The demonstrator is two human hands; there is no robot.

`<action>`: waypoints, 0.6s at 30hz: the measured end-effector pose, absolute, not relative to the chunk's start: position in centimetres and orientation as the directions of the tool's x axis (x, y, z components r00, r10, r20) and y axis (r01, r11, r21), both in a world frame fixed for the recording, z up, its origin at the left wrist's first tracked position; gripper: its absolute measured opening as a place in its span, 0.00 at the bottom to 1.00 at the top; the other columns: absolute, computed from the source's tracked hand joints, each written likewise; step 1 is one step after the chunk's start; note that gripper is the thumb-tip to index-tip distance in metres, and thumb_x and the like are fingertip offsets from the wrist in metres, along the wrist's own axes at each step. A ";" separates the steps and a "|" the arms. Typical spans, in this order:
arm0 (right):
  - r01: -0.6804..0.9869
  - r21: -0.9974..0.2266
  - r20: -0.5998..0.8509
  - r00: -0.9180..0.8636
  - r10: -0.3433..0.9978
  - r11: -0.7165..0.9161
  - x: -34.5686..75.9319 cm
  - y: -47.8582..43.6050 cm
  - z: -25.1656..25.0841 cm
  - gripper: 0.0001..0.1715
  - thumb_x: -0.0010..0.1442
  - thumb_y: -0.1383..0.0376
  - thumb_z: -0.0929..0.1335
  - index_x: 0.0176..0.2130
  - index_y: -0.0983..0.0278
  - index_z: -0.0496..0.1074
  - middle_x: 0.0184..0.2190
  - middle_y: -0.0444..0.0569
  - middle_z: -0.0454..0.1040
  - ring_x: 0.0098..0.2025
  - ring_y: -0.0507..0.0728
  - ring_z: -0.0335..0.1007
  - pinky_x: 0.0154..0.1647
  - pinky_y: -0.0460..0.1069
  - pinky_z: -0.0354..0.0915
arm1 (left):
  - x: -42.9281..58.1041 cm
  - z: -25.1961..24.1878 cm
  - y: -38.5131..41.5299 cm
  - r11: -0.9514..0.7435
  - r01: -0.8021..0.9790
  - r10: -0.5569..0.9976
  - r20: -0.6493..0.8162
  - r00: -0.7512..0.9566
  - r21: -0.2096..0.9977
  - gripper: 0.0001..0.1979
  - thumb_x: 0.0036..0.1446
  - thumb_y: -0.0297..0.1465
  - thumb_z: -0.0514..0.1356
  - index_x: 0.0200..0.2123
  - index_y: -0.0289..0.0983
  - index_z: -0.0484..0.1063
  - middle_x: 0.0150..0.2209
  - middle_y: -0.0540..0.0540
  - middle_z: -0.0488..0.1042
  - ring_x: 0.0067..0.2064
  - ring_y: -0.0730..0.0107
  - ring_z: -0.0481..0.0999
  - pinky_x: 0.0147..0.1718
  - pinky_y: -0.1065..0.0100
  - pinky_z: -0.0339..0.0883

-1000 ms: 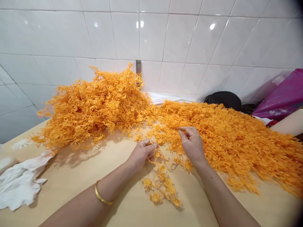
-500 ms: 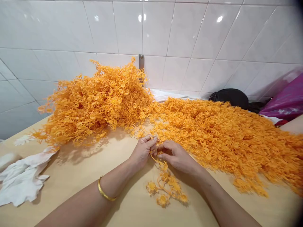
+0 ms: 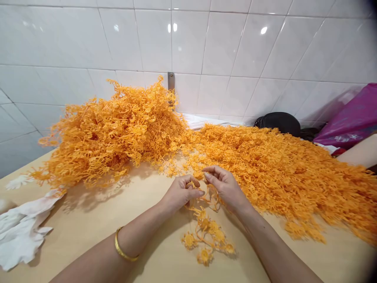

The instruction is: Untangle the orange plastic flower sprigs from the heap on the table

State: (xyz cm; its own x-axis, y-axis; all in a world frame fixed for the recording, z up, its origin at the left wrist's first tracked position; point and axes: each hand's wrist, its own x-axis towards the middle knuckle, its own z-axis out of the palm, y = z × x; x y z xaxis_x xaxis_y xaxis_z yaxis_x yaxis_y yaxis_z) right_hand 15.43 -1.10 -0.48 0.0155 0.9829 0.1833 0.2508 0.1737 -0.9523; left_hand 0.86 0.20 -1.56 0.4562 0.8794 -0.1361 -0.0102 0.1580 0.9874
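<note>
Right hand point(image 3: 226, 188) lifted off the left hand point(image 3: 182, 192) since the last frame — now just apart. Left curled on an orange plastic flower strand point(image 3: 206, 236), which trailed down onto the desk point(image 3: 159, 251); I couldn't tell if right gripped it. Orange heap point(image 3: 118, 133) and orange spread point(image 3: 279, 181) lay just beyond — purple plastic bag point(image 3: 347, 118) far right, contents hidden.

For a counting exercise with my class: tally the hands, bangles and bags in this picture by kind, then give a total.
Left hand: 1
Right hand: 1
Gold bangle: 1
Black bag: 1
Magenta bag: 1
Total: 5
</note>
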 end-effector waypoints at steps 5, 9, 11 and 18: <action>0.702 -0.667 0.424 0.083 0.902 0.250 16.3 -1.0 -0.4 0.10 0.53 0.62 0.62 0.33 0.63 0.69 0.35 0.49 0.67 0.39 0.56 0.61 0.41 0.51 0.56 | 0.5 -2.0 0.5 0.172 -0.187 0.897 -0.075 0.435 0.967 0.10 0.41 0.33 0.62 0.22 0.35 0.63 0.11 0.56 0.59 0.12 0.81 0.57 0.14 0.76 0.49; 0.790 -0.529 0.346 -0.131 0.929 0.309 15.7 -1.2 -0.7 0.12 0.56 0.63 0.59 0.34 0.62 0.70 0.32 0.49 0.68 0.36 0.55 0.62 0.37 0.50 0.57 | 0.2 -1.9 0.8 0.222 -0.327 0.905 -0.069 0.420 0.919 0.12 0.43 0.33 0.61 0.18 0.35 0.59 0.09 0.59 0.50 0.12 0.84 0.49 0.15 0.75 0.49; 0.818 -0.434 0.381 -0.212 0.900 0.377 15.4 -1.2 -1.1 0.15 0.57 0.66 0.57 0.41 0.60 0.68 0.40 0.50 0.66 0.39 0.55 0.60 0.39 0.50 0.56 | 0.1 -1.8 0.9 0.260 -0.363 0.896 -0.084 0.435 0.895 0.15 0.44 0.34 0.60 0.15 0.36 0.56 0.09 0.59 0.46 0.12 0.83 0.48 0.16 0.75 0.49; 0.968 -0.053 0.346 -0.211 0.914 0.244 16.3 -0.1 -2.5 0.17 0.58 0.66 0.57 0.45 0.57 0.66 0.48 0.52 0.63 0.46 0.62 0.54 0.40 0.56 0.51 | -0.9 -0.8 1.4 0.335 -0.443 0.890 -0.125 0.439 0.832 0.17 0.44 0.33 0.57 0.13 0.36 0.53 0.10 0.58 0.41 0.14 0.81 0.47 0.18 0.74 0.53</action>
